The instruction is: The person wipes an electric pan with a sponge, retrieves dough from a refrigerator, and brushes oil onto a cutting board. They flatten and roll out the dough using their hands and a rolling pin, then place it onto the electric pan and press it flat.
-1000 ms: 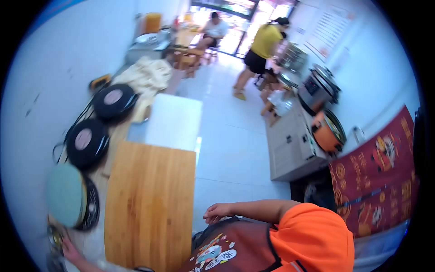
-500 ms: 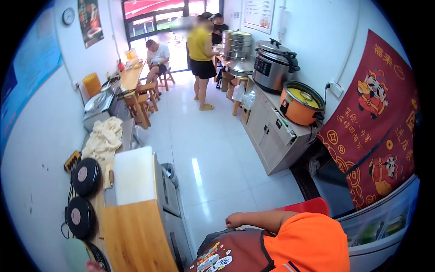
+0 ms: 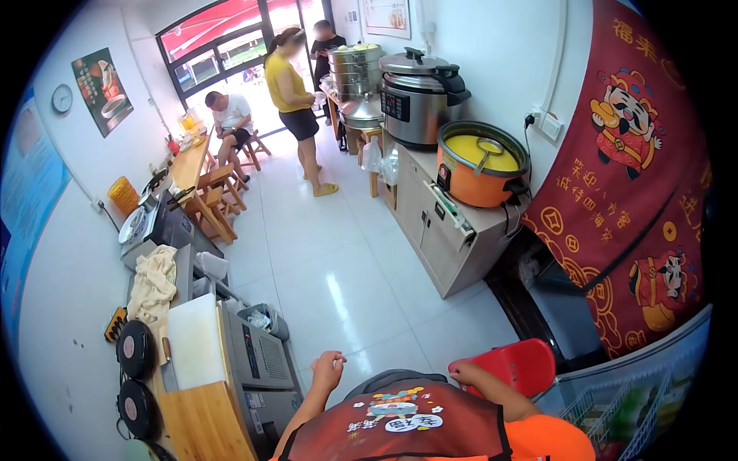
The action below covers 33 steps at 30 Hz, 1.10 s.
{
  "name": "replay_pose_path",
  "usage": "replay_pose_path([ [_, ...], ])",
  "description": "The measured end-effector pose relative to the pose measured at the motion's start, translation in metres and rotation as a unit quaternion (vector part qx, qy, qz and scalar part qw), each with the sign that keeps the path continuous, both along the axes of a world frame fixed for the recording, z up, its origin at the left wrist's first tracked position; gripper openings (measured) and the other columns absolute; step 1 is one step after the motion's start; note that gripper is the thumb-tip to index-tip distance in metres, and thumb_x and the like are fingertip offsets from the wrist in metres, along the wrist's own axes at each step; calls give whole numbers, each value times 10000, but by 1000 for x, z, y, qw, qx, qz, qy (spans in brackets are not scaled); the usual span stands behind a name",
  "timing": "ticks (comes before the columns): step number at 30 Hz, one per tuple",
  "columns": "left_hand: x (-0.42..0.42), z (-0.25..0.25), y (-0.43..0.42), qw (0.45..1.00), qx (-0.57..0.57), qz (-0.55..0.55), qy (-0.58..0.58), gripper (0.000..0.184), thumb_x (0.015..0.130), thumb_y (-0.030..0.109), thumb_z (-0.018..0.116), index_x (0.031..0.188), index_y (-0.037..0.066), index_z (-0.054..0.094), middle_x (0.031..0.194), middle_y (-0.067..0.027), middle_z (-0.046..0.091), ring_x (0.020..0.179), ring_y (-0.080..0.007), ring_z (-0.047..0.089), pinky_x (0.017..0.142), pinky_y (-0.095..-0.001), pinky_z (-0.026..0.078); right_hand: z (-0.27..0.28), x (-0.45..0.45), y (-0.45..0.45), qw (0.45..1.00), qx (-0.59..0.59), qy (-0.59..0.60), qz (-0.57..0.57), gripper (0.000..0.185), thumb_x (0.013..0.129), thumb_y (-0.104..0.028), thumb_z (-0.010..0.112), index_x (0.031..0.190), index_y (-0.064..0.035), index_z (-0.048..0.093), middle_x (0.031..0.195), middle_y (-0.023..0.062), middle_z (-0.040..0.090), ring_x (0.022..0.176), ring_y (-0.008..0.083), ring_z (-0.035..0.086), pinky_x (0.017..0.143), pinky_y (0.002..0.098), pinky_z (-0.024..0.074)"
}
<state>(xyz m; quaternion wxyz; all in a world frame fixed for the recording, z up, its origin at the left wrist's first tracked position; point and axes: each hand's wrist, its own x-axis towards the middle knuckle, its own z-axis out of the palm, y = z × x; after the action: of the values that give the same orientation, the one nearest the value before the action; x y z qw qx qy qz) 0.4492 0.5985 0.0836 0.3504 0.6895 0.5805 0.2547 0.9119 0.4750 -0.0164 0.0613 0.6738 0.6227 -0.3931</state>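
Note:
My left hand [image 3: 329,369] is raised over the floor, just right of the steel counter unit, its fingers curled; whether it holds something small I cannot make out. Near the red chair [image 3: 513,367], my right hand [image 3: 461,372] is closed, with nothing visible in it. The printed apron [image 3: 392,415] covers my front between both arms. To the left lie a wooden board [image 3: 196,419], a white board [image 3: 195,338] and a knife [image 3: 168,369] with a wooden handle.
Two round black appliances [image 3: 137,349] stand by the left wall. On the right cabinet [image 3: 446,238] are an orange pot [image 3: 469,180] of yellow liquid and a pressure cooker [image 3: 415,107]. Three people [image 3: 290,88] are farther back. A red curtain [image 3: 615,192] hangs at right.
The view has turned right and up. My left hand has come from the left counter's near end to in front of my body. The person in yellow now faces more to the right.

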Motion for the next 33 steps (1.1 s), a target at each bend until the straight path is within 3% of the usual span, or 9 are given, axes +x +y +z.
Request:
replay_pose_path([
  [6, 28, -2, 69, 992, -7, -35, 119, 96, 938, 214, 629, 928, 164, 710, 1055, -69, 697, 1087, -295, 631, 1068, -595, 317, -57, 34, -50, 991, 78, 41, -106, 319, 917, -370, 624, 921, -69, 732, 862, 162, 722, 765, 341, 689, 719, 469, 545],
  [8, 32, -5, 99, 995, 21, -76, 67, 78, 936, 183, 631, 942, 161, 707, 1007, -70, 712, 1018, -311, 646, 1044, -568, 338, 28, -2, -31, 968, -59, 37, -241, 303, 912, -349, 617, 951, -63, 708, 911, 192, 716, 771, 337, 688, 696, 484, 537],
  [9, 43, 10, 110, 991, 23, -95, 86, 204, 970, 245, 589, 853, 143, 721, 970, -82, 717, 980, -315, 655, 985, -534, 389, 78, -23, -25, 921, -101, 69, -371, 307, 913, -348, 612, 984, -62, 699, 926, 201, 716, 773, 337, 689, 685, 486, 536],
  [11, 53, -13, 149, 977, -3, -175, 122, 531, 1018, 425, 461, 679, 127, 740, 955, -105, 717, 928, -337, 660, 907, -503, 451, 2, -3, -37, 961, 28, 21, -275, 330, 931, -374, 606, 984, -63, 702, 967, 197, 721, 867, 341, 700, 775, 466, 551],
  [16, 136, 8, 180, 910, 283, -287, 101, 244, 958, 255, 622, 822, 110, 763, 905, -116, 726, 964, -294, 678, 874, -435, 499, 13, 6, -51, 880, 111, 78, -456, 324, 946, -375, 609, 971, -64, 698, 953, 197, 709, 908, 354, 684, 812, 473, 530],
  [21, 240, 68, 183, 912, 60, -406, 15, 262, 965, 256, 611, 864, 55, 746, 821, -117, 727, 840, -309, 696, 873, -434, 503, 79, 27, -60, 796, 183, 58, -575, 279, 959, -301, 638, 1064, -50, 700, 1022, 197, 694, 962, 333, 678, 828, 426, 530],
  [26, 350, 60, 166, 877, 98, -471, -6, 130, 917, 163, 672, 931, 57, 746, 915, -139, 727, 905, -339, 691, 885, -446, 512, 73, 73, -99, 763, 275, -10, -584, 341, 968, -277, 655, 1180, -13, 683, 1131, 205, 696, 1071, 328, 677, 935, 372, 524],
  [30, 439, 62, 136, 814, 161, -549, 98, 562, 874, 213, 714, 1397, 113, 535, 1330, -149, 618, 1243, -339, 572, 1057, -549, 395, 63, 112, -141, 713, 329, -22, -619, 335, 976, -239, 656, 1216, -5, 661, 1142, 194, 706, 1077, 304, 685, 932, 370, 528],
  [33, 498, 89, 108, 785, 143, -593, 111, 595, 907, 291, 692, 1443, 142, 481, 1410, -125, 552, 1343, -311, 492, 1129, -651, 275, 65, 151, -154, 658, 318, 12, -683, 377, 992, -246, 636, 1289, -14, 618, 1225, 220, 681, 1129, 317, 677, 971, 377, 518],
])
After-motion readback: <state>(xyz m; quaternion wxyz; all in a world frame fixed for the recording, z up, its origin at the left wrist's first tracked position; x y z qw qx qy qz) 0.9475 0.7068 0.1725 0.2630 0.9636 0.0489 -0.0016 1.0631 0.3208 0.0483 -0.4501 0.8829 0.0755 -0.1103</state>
